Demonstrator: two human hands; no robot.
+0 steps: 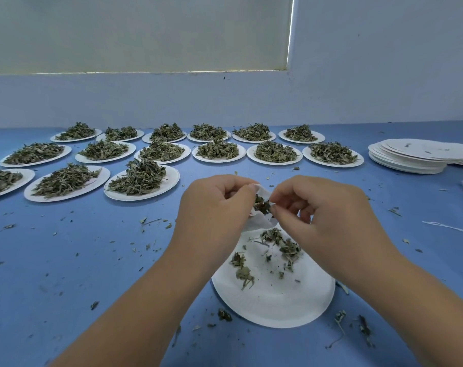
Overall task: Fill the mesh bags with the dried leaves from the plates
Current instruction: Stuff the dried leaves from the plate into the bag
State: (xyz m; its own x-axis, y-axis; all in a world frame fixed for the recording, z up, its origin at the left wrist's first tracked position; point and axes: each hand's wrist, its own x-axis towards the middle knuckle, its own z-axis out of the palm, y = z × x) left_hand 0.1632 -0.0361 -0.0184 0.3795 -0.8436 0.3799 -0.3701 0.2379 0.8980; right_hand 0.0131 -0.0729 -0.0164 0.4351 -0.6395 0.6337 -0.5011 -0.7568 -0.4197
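Above the nearly emptied plate (278,300), the left hand (214,205) pinches a mesh bag (261,222) and the right hand (317,207) pinches leaves (262,205) at its mouth; beyond, many heaped plates (173,178) wait.

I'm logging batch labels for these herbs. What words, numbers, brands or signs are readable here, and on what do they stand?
None: no text, number, brand or sign shows in this view.
The leaf-filled plates, the near plate, the stack of empty plates, the mesh bag gripped by the left hand and right hand, the blue table and the wall all look unmarked.
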